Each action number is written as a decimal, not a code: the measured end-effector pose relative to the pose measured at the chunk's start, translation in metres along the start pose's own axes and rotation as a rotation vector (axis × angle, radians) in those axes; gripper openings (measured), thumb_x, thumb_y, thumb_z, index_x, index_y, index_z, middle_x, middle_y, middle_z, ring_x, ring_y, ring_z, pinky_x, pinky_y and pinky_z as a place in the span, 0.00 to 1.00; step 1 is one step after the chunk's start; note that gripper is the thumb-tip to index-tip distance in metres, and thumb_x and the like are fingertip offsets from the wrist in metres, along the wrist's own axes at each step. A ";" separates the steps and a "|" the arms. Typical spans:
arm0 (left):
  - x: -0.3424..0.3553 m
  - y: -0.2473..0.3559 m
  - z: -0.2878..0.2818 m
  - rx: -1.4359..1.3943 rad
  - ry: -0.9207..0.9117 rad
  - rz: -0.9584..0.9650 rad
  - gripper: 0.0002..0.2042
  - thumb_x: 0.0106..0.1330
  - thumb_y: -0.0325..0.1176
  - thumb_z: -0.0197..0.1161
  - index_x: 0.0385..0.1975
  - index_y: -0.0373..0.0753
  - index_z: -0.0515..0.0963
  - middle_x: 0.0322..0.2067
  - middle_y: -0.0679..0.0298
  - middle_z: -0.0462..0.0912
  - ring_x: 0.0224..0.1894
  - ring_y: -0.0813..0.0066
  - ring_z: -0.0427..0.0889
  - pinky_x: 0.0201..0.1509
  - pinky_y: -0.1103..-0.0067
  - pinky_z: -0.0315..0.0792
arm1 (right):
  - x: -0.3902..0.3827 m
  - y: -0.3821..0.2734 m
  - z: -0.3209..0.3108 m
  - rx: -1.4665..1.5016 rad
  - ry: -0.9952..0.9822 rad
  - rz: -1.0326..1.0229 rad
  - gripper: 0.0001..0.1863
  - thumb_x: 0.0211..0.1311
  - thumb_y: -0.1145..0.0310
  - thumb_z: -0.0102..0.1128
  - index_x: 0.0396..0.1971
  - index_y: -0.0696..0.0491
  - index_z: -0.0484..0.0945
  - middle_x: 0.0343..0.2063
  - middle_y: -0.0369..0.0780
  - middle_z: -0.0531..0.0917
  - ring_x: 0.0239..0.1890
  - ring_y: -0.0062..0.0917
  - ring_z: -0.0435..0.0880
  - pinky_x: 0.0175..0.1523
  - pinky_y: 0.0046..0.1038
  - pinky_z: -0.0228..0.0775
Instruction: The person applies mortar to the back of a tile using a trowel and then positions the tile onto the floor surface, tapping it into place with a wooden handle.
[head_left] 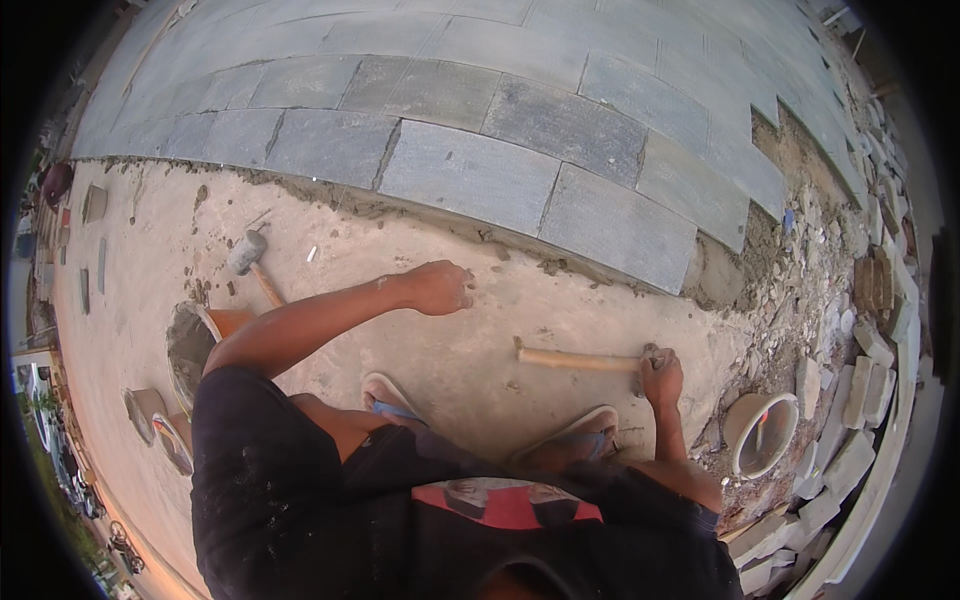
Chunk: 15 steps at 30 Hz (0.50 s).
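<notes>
My left hand [440, 288] is closed in a fist above the concrete floor, near the edge of the grey paving slabs [470, 175]. Whatever its fingers hold, if anything, is hidden. Down at the right, my right hand [662, 378] is closed round the head end of a hammer [580, 358]. Its wooden handle points left, and most of the head is covered by my fingers. Beyond my left forearm lies a mallet [247, 252] with a grey head and a wooden handle, apart from both hands.
Mortar [722, 272] shows at the slabs' broken right end, beside rubble [790, 290]. A pale bucket [760, 435] stands at the right, near stacked stone pieces [850, 465]. Several buckets, among them a mortar-smeared one [190, 350], stand left of me. My sandalled feet are below.
</notes>
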<state>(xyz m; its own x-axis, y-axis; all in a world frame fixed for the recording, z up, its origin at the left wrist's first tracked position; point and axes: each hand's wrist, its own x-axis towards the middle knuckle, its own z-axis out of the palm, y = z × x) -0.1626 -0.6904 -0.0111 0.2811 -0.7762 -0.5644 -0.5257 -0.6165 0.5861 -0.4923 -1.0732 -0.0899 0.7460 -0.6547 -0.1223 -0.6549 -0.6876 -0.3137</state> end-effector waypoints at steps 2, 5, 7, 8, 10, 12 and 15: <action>0.006 0.005 -0.014 -0.044 0.120 0.025 0.25 0.68 0.44 0.59 0.54 0.28 0.77 0.41 0.43 0.85 0.49 0.45 0.82 0.56 0.62 0.74 | -0.003 -0.001 0.003 -0.015 0.108 0.006 0.14 0.54 0.65 0.68 0.36 0.56 0.77 0.30 0.48 0.83 0.33 0.44 0.84 0.42 0.39 0.76; 0.018 0.009 -0.024 -0.077 0.274 0.115 0.22 0.68 0.41 0.61 0.53 0.29 0.77 0.40 0.45 0.86 0.47 0.47 0.83 0.53 0.62 0.75 | -0.001 0.003 0.002 0.063 0.087 0.079 0.16 0.53 0.64 0.70 0.36 0.57 0.77 0.30 0.47 0.84 0.33 0.42 0.84 0.42 0.39 0.76; 0.024 0.020 -0.031 -0.124 0.329 0.145 0.21 0.68 0.41 0.61 0.52 0.31 0.77 0.41 0.46 0.85 0.48 0.47 0.83 0.53 0.62 0.75 | -0.001 0.013 0.003 0.114 0.021 0.119 0.17 0.53 0.63 0.71 0.37 0.58 0.77 0.31 0.47 0.84 0.33 0.41 0.84 0.42 0.39 0.76; 0.030 0.020 -0.029 -0.089 0.361 0.162 0.21 0.68 0.41 0.61 0.52 0.31 0.78 0.42 0.47 0.85 0.48 0.48 0.83 0.54 0.62 0.75 | 0.000 0.023 0.007 0.124 -0.011 0.122 0.18 0.53 0.63 0.71 0.37 0.59 0.77 0.31 0.47 0.84 0.33 0.40 0.84 0.42 0.40 0.76; 0.038 0.020 -0.025 -0.012 0.424 0.186 0.20 0.68 0.41 0.61 0.52 0.32 0.78 0.44 0.48 0.85 0.50 0.48 0.82 0.55 0.62 0.75 | -0.001 0.028 0.011 0.134 -0.038 0.116 0.19 0.53 0.62 0.72 0.37 0.60 0.77 0.31 0.48 0.84 0.34 0.40 0.84 0.42 0.40 0.76; 0.043 0.023 -0.028 -0.049 0.407 0.191 0.20 0.68 0.41 0.62 0.52 0.32 0.78 0.46 0.48 0.84 0.51 0.49 0.82 0.56 0.62 0.74 | -0.001 0.026 0.013 0.124 -0.028 0.097 0.20 0.54 0.61 0.72 0.37 0.61 0.76 0.32 0.49 0.84 0.35 0.41 0.84 0.43 0.40 0.75; 0.048 0.025 -0.028 -0.015 0.409 0.205 0.19 0.68 0.40 0.62 0.52 0.33 0.78 0.49 0.49 0.83 0.53 0.50 0.80 0.58 0.63 0.73 | -0.003 0.012 0.010 0.095 -0.004 0.077 0.22 0.54 0.60 0.74 0.37 0.62 0.76 0.32 0.51 0.83 0.36 0.43 0.84 0.44 0.40 0.75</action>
<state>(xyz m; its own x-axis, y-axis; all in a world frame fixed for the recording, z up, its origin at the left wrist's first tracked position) -0.1404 -0.7465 -0.0072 0.4680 -0.8687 -0.1623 -0.5922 -0.4446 0.6720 -0.5013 -1.0758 -0.1023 0.6941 -0.7034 -0.1530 -0.6962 -0.6018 -0.3912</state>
